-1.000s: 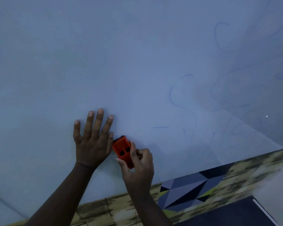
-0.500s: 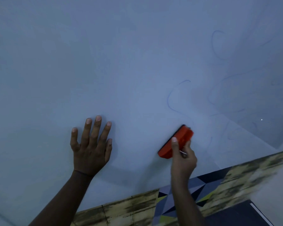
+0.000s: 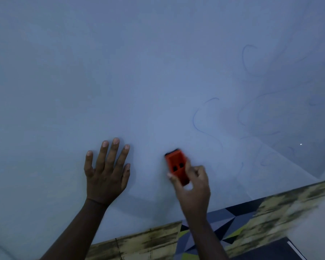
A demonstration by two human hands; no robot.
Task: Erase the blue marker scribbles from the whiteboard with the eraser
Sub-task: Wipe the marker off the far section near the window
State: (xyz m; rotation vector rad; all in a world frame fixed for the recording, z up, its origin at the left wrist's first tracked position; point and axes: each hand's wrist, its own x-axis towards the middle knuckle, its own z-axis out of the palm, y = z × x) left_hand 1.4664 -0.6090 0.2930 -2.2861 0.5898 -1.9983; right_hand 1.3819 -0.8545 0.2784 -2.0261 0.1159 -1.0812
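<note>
A large whiteboard (image 3: 120, 72) fills most of the head view, its surface pale and bluish in dim light. The left hand (image 3: 106, 173) lies flat on the board, palm down, with the fingers straight and slightly spread and the thumb held close along the side of the hand. To its right, apart from it, the right hand (image 3: 192, 186) grips an orange eraser (image 3: 176, 167) with curled fingers, the thumb on the eraser's left edge and the other fingers wrapped round its right side and lower end. The eraser rests against the board in the lower middle of the view, its long axis tilted slightly to the left at the top, with two small dark openings showing on its orange back and a thin dark pad edge visible along its upper end. The right hand and eraser are a little blurred. Blue marker scribbles (image 3: 203, 119) lie on the right part of the board, above and to the right of the eraser: one looping line is nearest, and fainter curls (image 3: 248, 59) spread farther toward the upper right corner. The eraser does not touch any of these lines. Below the board's lower edge runs a yellowish mottled strip (image 3: 143, 241), and beside it a patch of grey, black and yellow-green triangles (image 3: 219, 222).
</note>
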